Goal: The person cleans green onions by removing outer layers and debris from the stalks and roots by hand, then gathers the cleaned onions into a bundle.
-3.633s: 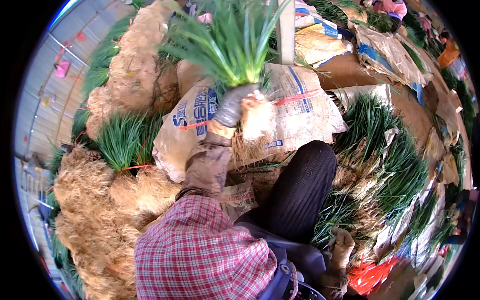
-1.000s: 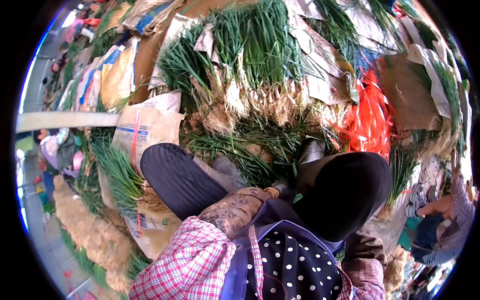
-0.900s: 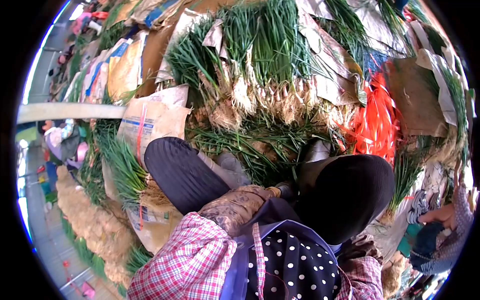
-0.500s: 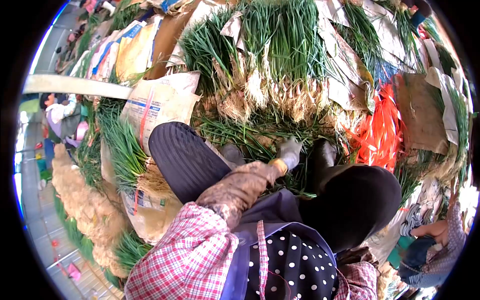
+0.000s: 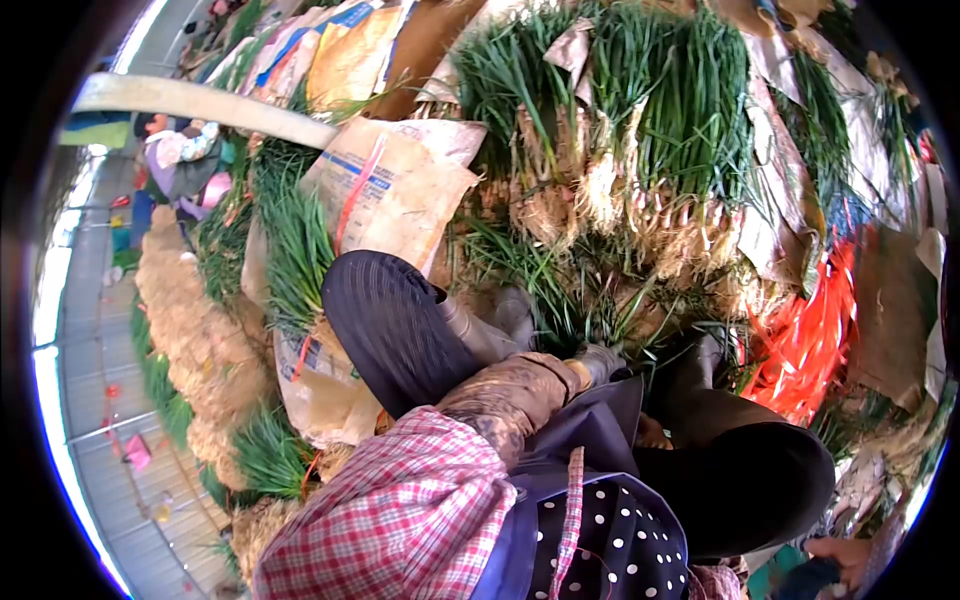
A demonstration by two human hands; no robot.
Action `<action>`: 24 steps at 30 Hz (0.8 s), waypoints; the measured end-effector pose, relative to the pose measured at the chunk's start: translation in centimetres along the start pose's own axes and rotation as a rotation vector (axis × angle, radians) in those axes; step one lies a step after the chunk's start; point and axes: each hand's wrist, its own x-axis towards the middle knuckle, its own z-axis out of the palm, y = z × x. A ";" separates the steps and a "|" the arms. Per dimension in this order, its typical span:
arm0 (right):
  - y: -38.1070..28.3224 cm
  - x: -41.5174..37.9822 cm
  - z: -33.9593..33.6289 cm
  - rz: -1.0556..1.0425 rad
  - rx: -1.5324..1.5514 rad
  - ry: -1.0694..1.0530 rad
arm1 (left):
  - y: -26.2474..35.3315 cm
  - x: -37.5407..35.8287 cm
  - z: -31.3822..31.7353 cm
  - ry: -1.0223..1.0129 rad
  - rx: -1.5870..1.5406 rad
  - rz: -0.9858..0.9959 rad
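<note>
My left hand (image 5: 600,363), in a grey glove with a yellowish cuff, is low between my boots. Its fingers look curled among loose green onion leaves (image 5: 560,300), but what they hold is hidden. The lap of my dark apron (image 5: 590,420) reaches close to this hand. Of my right hand (image 5: 654,433) only a small brownish patch seems to show beside my right thigh; its fingers cannot be made out. Ahead of my boots lie bunches of green onions (image 5: 690,130), their pale roots toward me.
Red plastic strips (image 5: 805,345) are heaped at the right. A printed sack (image 5: 400,195) lies beyond my left knee, near more green onions (image 5: 295,250). A pale curved bar (image 5: 200,105) crosses the upper left. Another person (image 5: 180,160) sits at far left; another person's hand (image 5: 845,555) shows lower right.
My view has shifted, so the surroundings sit farther right. My left hand has drawn back toward my lap and the apron now rises beside it. Loose leaves between my boots have shifted.
</note>
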 end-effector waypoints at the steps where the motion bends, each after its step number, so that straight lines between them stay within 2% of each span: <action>1: 0.5 0.5 2.4 -0.004 0.037 -0.048 | -0.8 0.2 0.3 0.025 -0.222 -0.043; 2: 1.2 0.9 4.3 -0.011 0.075 -0.087 | -1.0 -3.7 -3.7 0.061 -0.194 -0.007; 4: 2.4 1.3 7.0 -0.017 0.129 -0.150 | -5.1 -4.7 -7.1 0.248 -0.113 -0.177; 6: 3.4 1.5 8.7 -0.018 0.169 -0.192 | -13.7 2.2 -4.8 0.539 -0.009 -0.586; 9: 5.0 1.5 10.2 0.001 0.212 -0.231 | -16.6 -4.7 -12.1 0.790 -0.569 -0.953; 10: 5.5 1.6 10.5 0.007 0.228 -0.239 | -20.2 -2.5 -11.8 0.886 -0.641 -0.915; 11: 6.0 1.6 10.6 0.011 0.254 -0.242 | -23.1 -1.0 -12.2 0.696 -0.764 -0.807; 13: 6.8 1.4 10.9 0.033 0.295 -0.244 | -23.8 2.8 -9.7 0.658 -0.525 -0.786; 14: 7.3 1.2 11.2 0.048 0.327 -0.247 | -22.0 0.8 -8.5 0.638 -0.725 -0.638; 16: 7.9 1.5 12.2 0.093 0.399 -0.205 | -15.1 -2.3 -5.9 0.654 -0.340 -0.755; 17: 7.6 2.0 12.9 0.138 0.405 -0.130 | -13.6 -0.9 -3.9 0.611 -0.225 -0.765; 20: 4.3 4.0 12.8 -0.239 0.143 -0.145 | -9.9 5.7 2.9 0.431 -0.083 -0.680; 21: 4.2 4.4 12.7 -0.344 0.077 -0.155 | -6.7 2.8 1.7 0.458 -0.160 -0.657; 22: 4.3 4.6 12.8 -0.266 0.064 -0.194 | -3.4 -0.5 0.2 0.484 -0.238 -0.634; 23: 4.4 5.2 12.9 -0.361 0.032 -0.172 | -2.9 2.1 3.5 0.492 -0.354 -0.564; 24: 4.6 5.6 13.1 -0.452 -0.002 -0.154 | -1.9 1.9 4.0 0.397 -0.289 -0.461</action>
